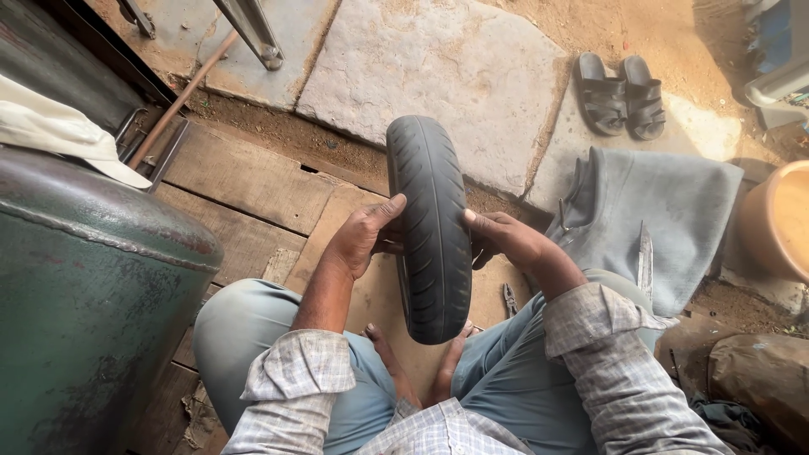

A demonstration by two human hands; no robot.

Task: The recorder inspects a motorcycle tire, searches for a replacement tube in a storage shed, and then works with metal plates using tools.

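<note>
A black rubber tyre point(430, 227) with a grooved tread stands upright on its edge between my knees, its lower end resting between my bare feet point(421, 362). My left hand point(364, 236) grips its left sidewall, thumb on the tread. My right hand point(497, 236) holds the right sidewall, fingers hidden behind the tyre. I sit on wooden planks point(244, 185), in grey trousers and a checked shirt with rolled sleeves.
A large green metal tank point(84, 295) stands close at my left with a white cloth point(59, 126) on it. A grey cloth point(666, 211) with a metal blade point(645, 257) lies at the right, pliers point(510, 299) beside my knee, black sandals point(622, 94) on stone slabs, an orange pot point(779, 219) far right.
</note>
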